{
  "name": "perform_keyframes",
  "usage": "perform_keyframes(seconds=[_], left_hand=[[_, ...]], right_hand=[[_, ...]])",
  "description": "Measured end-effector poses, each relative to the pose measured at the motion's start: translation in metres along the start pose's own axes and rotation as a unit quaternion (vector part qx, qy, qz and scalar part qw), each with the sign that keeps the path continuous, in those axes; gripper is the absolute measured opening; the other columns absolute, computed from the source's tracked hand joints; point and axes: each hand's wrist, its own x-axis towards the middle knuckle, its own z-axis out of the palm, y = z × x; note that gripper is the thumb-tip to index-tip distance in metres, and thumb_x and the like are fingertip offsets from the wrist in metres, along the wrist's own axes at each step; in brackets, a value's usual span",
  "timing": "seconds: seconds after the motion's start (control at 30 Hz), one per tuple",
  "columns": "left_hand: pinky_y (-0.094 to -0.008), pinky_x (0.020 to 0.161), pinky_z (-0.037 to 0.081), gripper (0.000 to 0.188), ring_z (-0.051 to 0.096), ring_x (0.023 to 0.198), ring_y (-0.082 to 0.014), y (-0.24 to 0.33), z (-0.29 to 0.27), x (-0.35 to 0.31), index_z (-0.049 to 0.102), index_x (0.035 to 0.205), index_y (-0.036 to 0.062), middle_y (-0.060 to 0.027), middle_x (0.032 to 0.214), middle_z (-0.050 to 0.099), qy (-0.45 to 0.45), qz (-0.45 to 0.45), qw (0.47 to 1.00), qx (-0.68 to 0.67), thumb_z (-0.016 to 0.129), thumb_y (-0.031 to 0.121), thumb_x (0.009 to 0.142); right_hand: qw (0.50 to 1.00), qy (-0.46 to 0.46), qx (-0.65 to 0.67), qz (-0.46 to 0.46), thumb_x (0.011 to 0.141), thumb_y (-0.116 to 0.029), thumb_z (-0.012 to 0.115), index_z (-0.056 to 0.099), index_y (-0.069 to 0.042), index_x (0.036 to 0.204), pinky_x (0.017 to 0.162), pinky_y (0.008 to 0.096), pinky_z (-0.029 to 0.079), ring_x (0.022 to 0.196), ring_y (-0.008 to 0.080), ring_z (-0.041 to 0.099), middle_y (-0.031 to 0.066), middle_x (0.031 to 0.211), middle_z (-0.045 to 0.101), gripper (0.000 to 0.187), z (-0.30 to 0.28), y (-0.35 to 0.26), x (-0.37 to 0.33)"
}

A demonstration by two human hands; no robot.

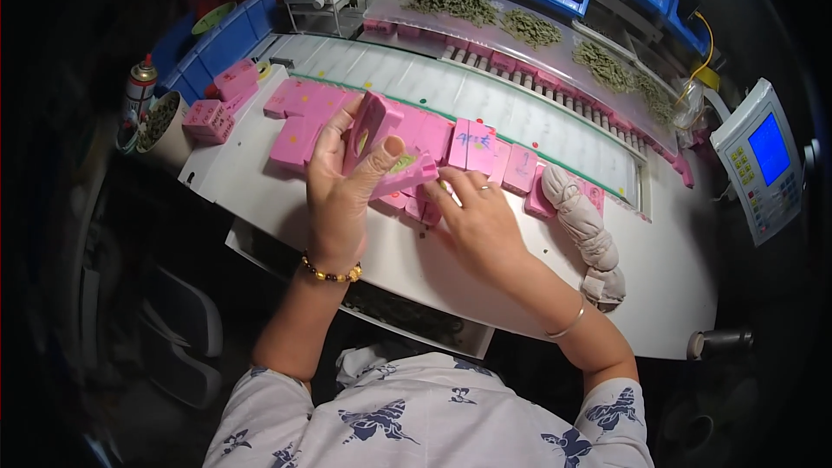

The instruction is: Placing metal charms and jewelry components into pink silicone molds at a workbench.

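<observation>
My left hand (336, 208) is closed round a pink mould (414, 175), seemingly rubber, its halves spread apart like a clamshell. The thumb presses on its inner face, where yellow-green patches show. My right hand (481, 217) has its fingers bent together at the mould's lower right corner. What the right fingertips pinch, if anything, is hidden. Beneath and behind both hands lie several pink blocks (303, 140) in a row. One pink block (472, 146) with blue handwriting sits just beyond my right hand.
A whitish cloth bundle (582, 218) lies right of my right hand on the white table (520, 295). A keypad with a blue screen (767, 152) stands far right. Small green pieces (446, 2) fill a raised tray behind. A spray can (141, 87) stands at left; an open drawer (416, 316) lies below.
</observation>
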Motion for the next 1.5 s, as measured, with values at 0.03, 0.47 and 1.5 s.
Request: perform_keyframes(seconds=[0.03, 0.47, 1.5], left_hand=[[-0.0293, 0.097, 0.045, 0.055, 0.054, 0.109, -0.0128, 0.002, 0.000, -0.002, 0.045, 0.132, -0.0034, -0.0070, 0.121, 0.055, 0.001, -0.008, 1.000, -0.004, 0.072, 0.007, 0.085], [-0.0301, 0.098, 0.044, 0.072, 0.050, 0.115, -0.0165, -0.014, 0.022, -0.030, 0.029, 0.143, 0.0031, -0.0077, 0.123, 0.047, -0.084, -0.142, 0.984, -0.064, 0.067, -0.004, 0.082], [-0.0378, 0.098, 0.042, 0.080, 0.052, 0.111, -0.0279, -0.037, 0.051, -0.047, 0.043, 0.136, 0.0045, -0.0136, 0.120, 0.050, -0.174, 0.111, 0.914, 0.348, 0.078, 0.003, 0.064]], right_hand=[[1.000, 0.002, 0.001, 0.001, 0.072, -0.016, 0.069, 0.055, -0.001, 0.120, 0.084, 0.0379, 0.043, 0.102, 0.0267, 0.053, 0.0118, 0.113, 0.055, 0.052, 0.007, 0.000, 0.000], [0.969, 0.146, 0.146, 0.133, 0.079, 0.004, 0.061, 0.062, -0.003, 0.092, 0.065, 0.0392, 0.049, 0.075, 0.0310, 0.061, 0.0126, 0.089, 0.060, 0.015, -0.071, 0.044, -0.028], [0.755, 0.095, 0.531, 0.372, 0.088, -0.013, 0.067, 0.062, -0.004, 0.094, 0.067, 0.0193, 0.042, 0.073, 0.0049, 0.054, -0.0002, 0.084, 0.063, 0.012, -0.077, 0.097, -0.043]])
